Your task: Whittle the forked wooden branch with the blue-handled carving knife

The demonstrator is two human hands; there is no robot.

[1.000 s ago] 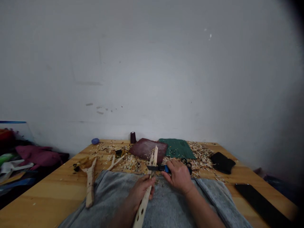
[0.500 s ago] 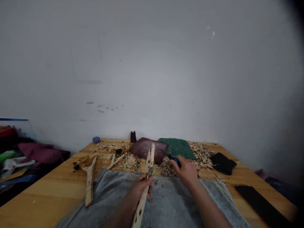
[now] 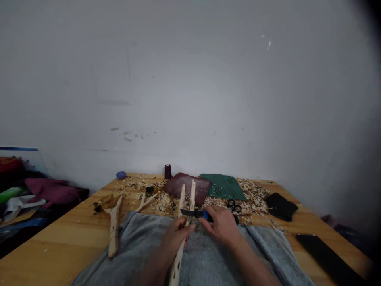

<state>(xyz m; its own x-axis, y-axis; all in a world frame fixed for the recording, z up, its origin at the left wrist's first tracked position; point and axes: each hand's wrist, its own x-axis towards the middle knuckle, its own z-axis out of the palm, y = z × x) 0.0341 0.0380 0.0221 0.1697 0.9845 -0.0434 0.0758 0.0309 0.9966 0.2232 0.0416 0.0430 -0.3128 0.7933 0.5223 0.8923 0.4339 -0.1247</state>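
My left hand (image 3: 177,233) is closed around a pale, peeled forked stick (image 3: 177,262), just below where its two prongs split. The prongs point away from me, and dark knots mark the handle. In my right hand (image 3: 222,224) is a knife (image 3: 205,215) with a blue and black handle. Its dark blade lies across the prongs near the fork, close to my left thumb. Whether the edge bites into the wood cannot be made out. A grey cloth (image 3: 214,258) spreads beneath both hands.
Wood shavings (image 3: 253,192) cover the table's back, around maroon (image 3: 187,186) and green leather pieces (image 3: 226,186) and black scissors (image 3: 234,205). Another forked stick (image 3: 113,230) lies left. A thread spool (image 3: 168,171) stands by the wall. A black phone-like slab (image 3: 327,256) rests right.
My right hand has moved left and nearer, bringing the knife blade across the prongs. The forked stick has turned in my left hand, so its prongs now show apart. The scissors have come into sight.
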